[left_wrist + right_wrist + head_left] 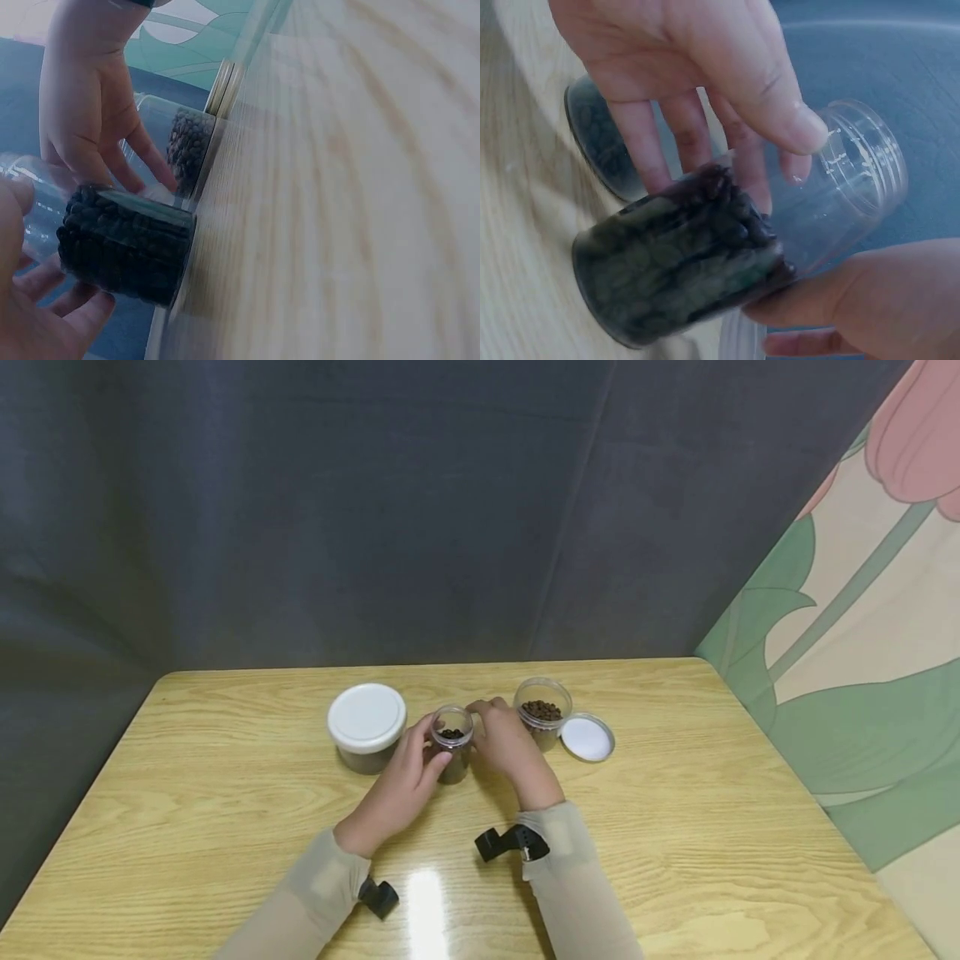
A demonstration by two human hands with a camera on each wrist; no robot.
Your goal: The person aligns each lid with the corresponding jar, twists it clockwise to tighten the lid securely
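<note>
A small clear jar [453,762], part filled with dark beans, stands upright and uncapped on the table. My left hand [405,781] holds it from the left, thumb at the front and fingers round its far side. Close by its right side is my right hand [506,739], fingertips right at the rim. In the right wrist view, the right thumb [802,131] overlaps the clear upper part of the jar [682,259], while loosely bent fingers hang behind it. Just behind the right hand sits a wider open jar [543,727] of brown beans.
A round tub with a white lid [367,717] stands left of my left hand. Against the wider jar leans a white-lined lid [587,738]. The wooden table [225,793] ends at a dark curtain [375,527], with a tulip-patterned wall [862,677] at the right.
</note>
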